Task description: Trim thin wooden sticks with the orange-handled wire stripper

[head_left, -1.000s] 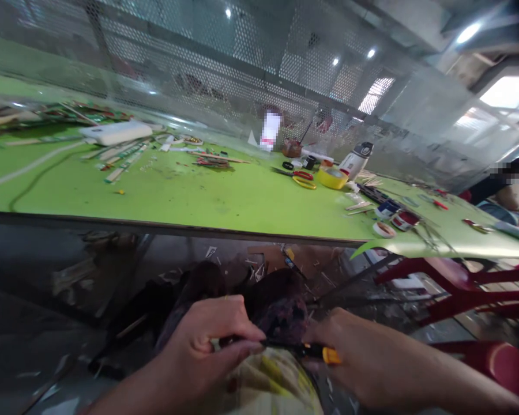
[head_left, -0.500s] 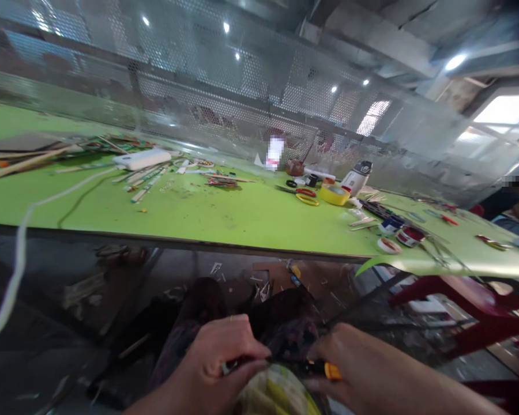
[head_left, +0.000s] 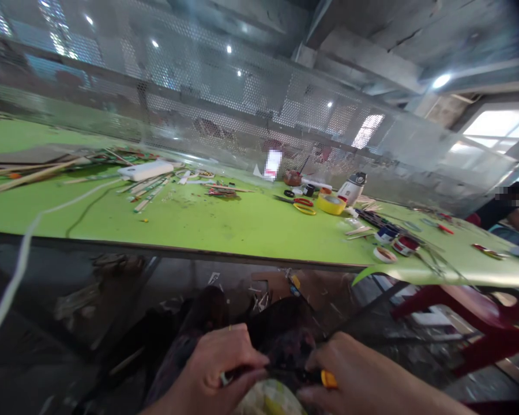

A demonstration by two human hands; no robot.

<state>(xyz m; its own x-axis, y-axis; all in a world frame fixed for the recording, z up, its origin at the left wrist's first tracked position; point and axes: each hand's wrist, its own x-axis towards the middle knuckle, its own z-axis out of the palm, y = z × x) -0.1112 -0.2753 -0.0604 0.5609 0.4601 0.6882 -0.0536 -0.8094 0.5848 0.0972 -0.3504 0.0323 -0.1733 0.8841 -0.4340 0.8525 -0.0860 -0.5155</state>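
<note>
Low in the view, over my lap, my left hand [head_left: 227, 366] is closed, thumb and fingers pinching a thin dark piece whose pale end [head_left: 225, 377] shows at the palm side. My right hand [head_left: 343, 372] is wrapped round a tool with an orange-and-black handle [head_left: 327, 378]; its working end is too dark to make out. Between and below both hands sits a rounded, pale yellow-and-white object [head_left: 270, 397], cut off by the bottom edge. Whether the tool touches it cannot be made out.
A green-topped table [head_left: 242, 230] spans the view ahead. On it lie scissors [head_left: 300, 204], yellow tape [head_left: 331, 204], paint jars [head_left: 405, 245], a white power bank [head_left: 146, 170] with a cable, and bamboo strips [head_left: 34, 173]. A red stool [head_left: 467, 311] stands right; another person [head_left: 512, 210] sits beyond.
The view has tilted up a little, so the table appears lower. Both hands keep nearly the same pose, and less of the yellow-and-white object shows between them.
</note>
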